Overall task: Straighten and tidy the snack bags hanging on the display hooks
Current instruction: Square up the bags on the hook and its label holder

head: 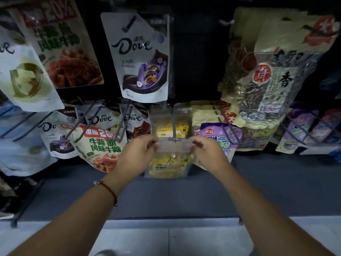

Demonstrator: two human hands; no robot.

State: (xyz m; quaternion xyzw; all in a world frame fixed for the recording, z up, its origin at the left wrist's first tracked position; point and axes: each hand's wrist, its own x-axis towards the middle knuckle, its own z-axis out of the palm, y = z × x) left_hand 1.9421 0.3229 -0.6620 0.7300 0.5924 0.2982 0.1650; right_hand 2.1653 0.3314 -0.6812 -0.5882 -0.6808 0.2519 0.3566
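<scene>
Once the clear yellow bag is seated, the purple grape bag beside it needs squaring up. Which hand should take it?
Right. The right hand pinches the clear yellow bag's right top corner, directly in front of the purple grape bag. The left hand holds the opposite corner and would probably have to cross over.

A clear snack bag (170,159) with yellow contents hangs upright at the tip of a grey display hook (174,130), among Dove pouches (142,58) and sunflower-seed bags (273,74) on neighbouring hooks.
</scene>
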